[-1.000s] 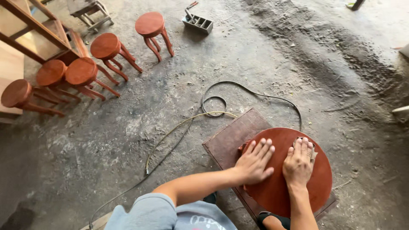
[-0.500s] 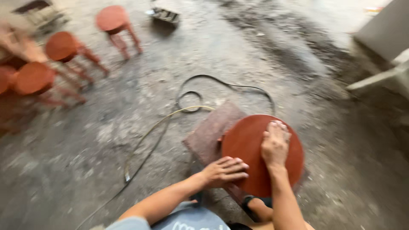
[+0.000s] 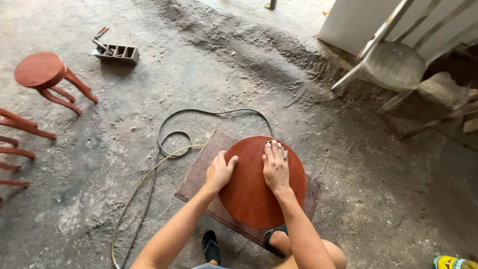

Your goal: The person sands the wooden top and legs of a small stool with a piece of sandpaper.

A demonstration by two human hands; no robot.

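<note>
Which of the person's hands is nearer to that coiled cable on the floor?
Left. The left hand grips the red disc's edge nearest the cable; the right hand lies flat farther across.

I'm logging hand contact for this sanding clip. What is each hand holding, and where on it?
The left hand steadies the round red disc at its left edge. The right hand presses flat on its top, over something pale, partly hidden.
</note>
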